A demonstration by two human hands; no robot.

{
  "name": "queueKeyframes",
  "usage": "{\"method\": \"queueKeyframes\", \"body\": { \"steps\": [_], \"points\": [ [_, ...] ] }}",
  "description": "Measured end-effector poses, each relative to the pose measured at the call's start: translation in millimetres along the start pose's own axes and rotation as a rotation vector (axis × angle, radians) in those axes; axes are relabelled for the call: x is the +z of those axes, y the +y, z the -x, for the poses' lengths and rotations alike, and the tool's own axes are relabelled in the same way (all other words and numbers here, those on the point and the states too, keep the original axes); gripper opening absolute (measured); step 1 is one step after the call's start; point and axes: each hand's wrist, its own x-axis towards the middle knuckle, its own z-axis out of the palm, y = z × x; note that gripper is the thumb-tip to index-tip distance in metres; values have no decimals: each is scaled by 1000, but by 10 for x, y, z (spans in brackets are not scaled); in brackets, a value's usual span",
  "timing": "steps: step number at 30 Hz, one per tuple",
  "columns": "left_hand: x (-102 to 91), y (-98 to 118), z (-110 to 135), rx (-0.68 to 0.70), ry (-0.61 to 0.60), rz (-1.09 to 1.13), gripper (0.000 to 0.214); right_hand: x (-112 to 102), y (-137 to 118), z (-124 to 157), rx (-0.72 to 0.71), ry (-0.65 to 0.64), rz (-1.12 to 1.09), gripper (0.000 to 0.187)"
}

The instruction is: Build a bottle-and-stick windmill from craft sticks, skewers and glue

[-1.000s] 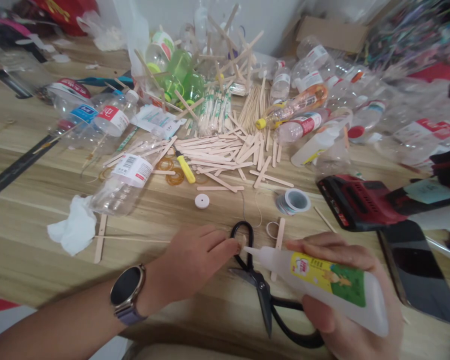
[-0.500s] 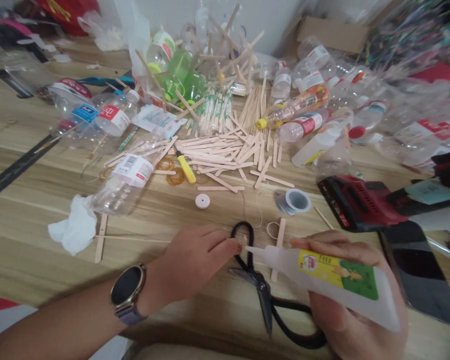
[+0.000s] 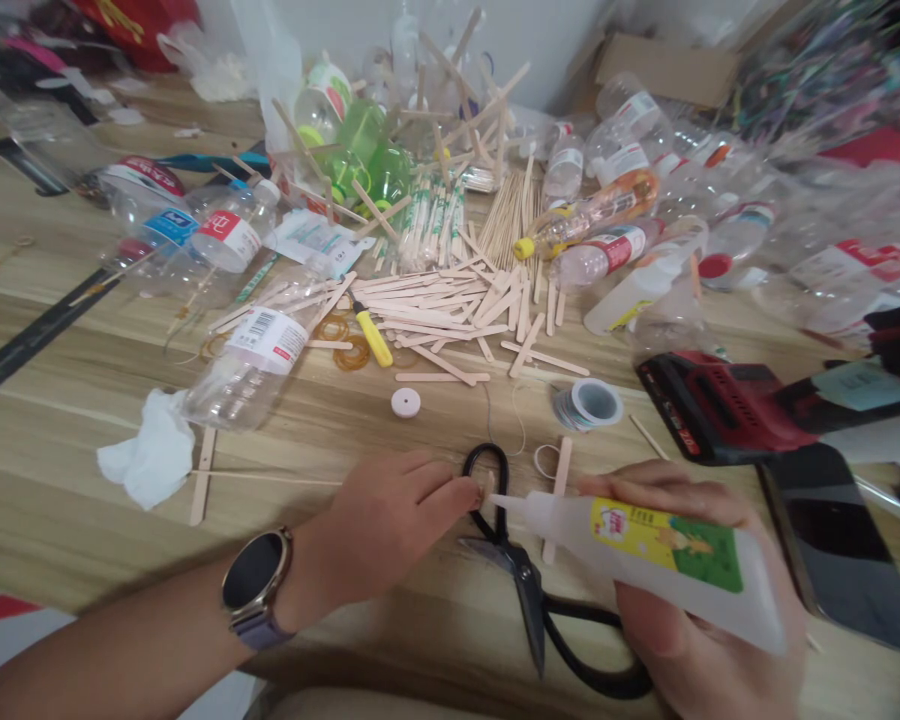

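My left hand (image 3: 390, 520), wearing a watch, is closed over the table with its fingertips pinching a small wooden stick (image 3: 489, 484); most of the stick is hidden by the fingers. In my right hand (image 3: 690, 620) is a white glue bottle (image 3: 660, 550) with a yellow and green label, tipped so its nozzle points left, right beside the stick's end. Black-handled scissors (image 3: 525, 580) lie open beneath both hands. A craft stick (image 3: 562, 470) lies partly behind the bottle's neck. A thin wooden skewer (image 3: 270, 478) runs from another craft stick (image 3: 202, 480) toward my left hand.
Farther back lie a pile of craft sticks (image 3: 450, 310), a yellow-handled screwdriver (image 3: 373, 338), a white disc (image 3: 405, 402) and a wire spool (image 3: 589, 403). An empty plastic bottle (image 3: 247, 350) and tissue (image 3: 150, 450) are at left; a red power tool (image 3: 727, 405) and phone (image 3: 832, 530) at right.
The glue bottle and my right hand have shifted slightly left, its nozzle still beside the stick. My left hand holds almost the same position.
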Motion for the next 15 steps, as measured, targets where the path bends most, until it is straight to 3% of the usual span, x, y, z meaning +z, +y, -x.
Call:
{"method": "queueKeyframes", "body": {
  "steps": [15],
  "points": [
    [3,-12,9,-3,-13,13,29,4,-34,-30,-30,-51,-11,37]
  ]
}}
